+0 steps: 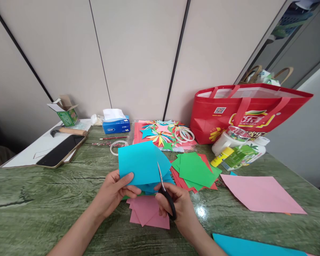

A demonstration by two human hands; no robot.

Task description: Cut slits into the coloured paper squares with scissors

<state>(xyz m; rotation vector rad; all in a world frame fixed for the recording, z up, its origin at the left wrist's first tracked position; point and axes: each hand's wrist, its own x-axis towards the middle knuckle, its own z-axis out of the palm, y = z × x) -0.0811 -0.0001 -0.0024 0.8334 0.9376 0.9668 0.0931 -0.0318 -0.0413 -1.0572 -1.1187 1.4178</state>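
Note:
Between thumb and fingers, my left hand (118,186) pinches a sheet of blue paper (137,161) held up over the table. A pair of scissors (166,197) with black handles is gripped in my right hand (177,202). Its blades point up and lie against the right part of the blue sheet; whether they are cutting into it I cannot tell. More blue pieces show behind and below the sheet. Under my hands lies a small stack of pink paper squares (152,213). Green paper squares (196,169) overlap red ones just to the right.
A red bag (216,117), white bottles and a yellow glue stick (222,156) stand back right. Folded paper stars (161,137), a tissue box (116,125) and tape rings are behind. A phone (61,151) and hammer (69,131) lie left, a pink sheet (266,193) right.

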